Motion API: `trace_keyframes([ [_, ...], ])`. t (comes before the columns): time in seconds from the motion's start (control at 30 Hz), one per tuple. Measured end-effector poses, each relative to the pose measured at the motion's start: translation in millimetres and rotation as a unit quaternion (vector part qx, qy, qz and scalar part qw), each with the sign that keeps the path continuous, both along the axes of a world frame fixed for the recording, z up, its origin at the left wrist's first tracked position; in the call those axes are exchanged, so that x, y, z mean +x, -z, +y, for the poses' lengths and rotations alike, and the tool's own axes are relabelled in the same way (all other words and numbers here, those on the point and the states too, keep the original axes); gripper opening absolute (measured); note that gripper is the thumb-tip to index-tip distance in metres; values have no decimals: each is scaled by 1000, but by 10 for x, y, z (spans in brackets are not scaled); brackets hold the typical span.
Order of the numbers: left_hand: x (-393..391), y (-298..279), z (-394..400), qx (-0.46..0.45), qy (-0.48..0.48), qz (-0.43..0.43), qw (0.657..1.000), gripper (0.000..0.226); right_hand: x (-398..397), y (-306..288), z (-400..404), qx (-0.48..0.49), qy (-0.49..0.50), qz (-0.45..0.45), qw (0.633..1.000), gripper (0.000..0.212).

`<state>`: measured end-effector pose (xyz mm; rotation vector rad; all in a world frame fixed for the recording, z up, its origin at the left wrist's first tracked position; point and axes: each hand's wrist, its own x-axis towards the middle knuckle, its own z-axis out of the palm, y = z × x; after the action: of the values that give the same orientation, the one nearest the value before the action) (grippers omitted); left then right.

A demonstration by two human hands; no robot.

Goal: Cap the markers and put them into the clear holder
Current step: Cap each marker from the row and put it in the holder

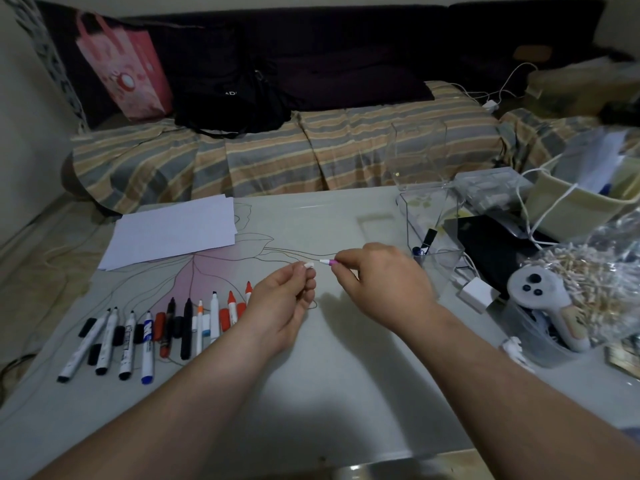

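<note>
My right hand [381,278] pinches a thin white marker with a pink collar [328,261], its tip pointing left. My left hand [280,306] holds a small white cap [308,265] between thumb and fingers, a short gap from the marker's tip. Both hands hover above the middle of the table. A row of uncapped markers [145,337] in black, blue, red and orange lies at the left with loose caps among them. The clear holder [433,230] stands at the right behind my right hand, and one dark marker [427,240] is inside it.
White paper sheets [173,230] lie at the back left of the table [329,393]. The right side is crowded: a white controller [547,303], a bag of small wooden pieces [588,271], a black device [491,244], a white charger [476,292] and cables. A striped sofa stands behind.
</note>
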<state>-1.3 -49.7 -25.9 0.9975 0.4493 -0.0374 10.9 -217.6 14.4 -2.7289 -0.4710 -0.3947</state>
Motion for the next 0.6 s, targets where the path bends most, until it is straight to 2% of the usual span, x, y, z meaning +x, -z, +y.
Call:
trace_keyframes([
  [0.1, -2, -12, -8, 20, 5, -12, 1000, 12, -1, 8, 22, -16, -7, -1, 1000, 37],
  [0.27, -11, -10, -7, 116, 12, -43, 992, 11, 0, 47, 26, -31, -6, 2, 999, 35],
  [0.33, -27, -6, 10, 236, 18, -77, 969, 8, -3, 64, 37, -41, -10, -1, 999, 35],
  [0.4, -39, -18, 28, 349, 26, -109, 930, 6, -2, 75, 50, -59, -20, -8, 998, 34],
  [0.6, -55, -50, 36, 461, 21, -153, 874, 14, -62, 99, 107, -52, -30, -34, 998, 36],
])
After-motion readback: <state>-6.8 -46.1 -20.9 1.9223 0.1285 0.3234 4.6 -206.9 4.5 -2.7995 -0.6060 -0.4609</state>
